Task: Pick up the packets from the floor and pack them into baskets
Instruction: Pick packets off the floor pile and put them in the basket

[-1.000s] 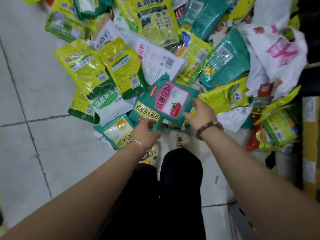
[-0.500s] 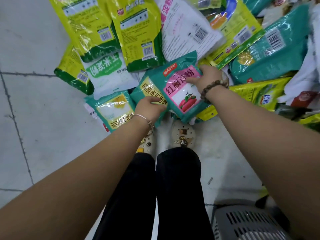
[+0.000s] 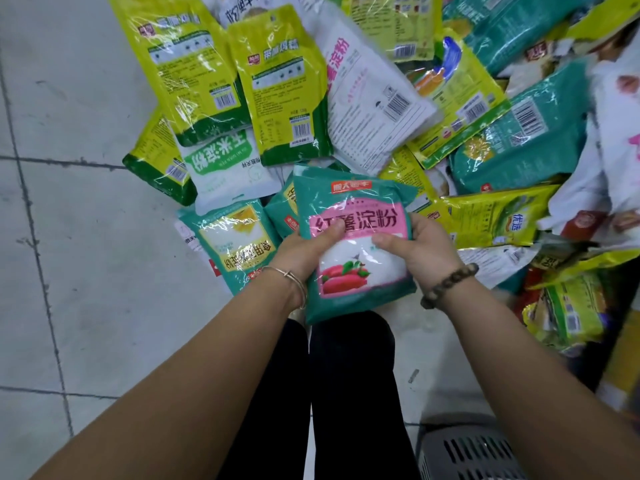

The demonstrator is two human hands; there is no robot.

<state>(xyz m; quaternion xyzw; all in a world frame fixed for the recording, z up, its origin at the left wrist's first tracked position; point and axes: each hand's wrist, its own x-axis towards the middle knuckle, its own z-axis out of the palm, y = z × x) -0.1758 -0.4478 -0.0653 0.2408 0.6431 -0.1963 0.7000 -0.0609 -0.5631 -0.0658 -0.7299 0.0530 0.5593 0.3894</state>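
Observation:
A teal packet with a pink label and red sweet potatoes is lifted off the pile, upright in front of me. My left hand grips its left edge, thumb across the label. My right hand grips its right edge, thumb on the front. A second teal packet sits just behind it against my left hand; I cannot tell if that hand holds it. A grey slotted basket shows at the bottom right, partly cut off by my right arm.
Many packets cover the floor ahead: a teal one with a yellow label, yellow-green ones, a white one, a yellow one. Bare grey tile lies to the left. My black-trousered legs stand below the packet.
Both hands have lifted the pink-labelled packet off the pile and turned it upright toward me. The right hand shifted from its top to its right edge.

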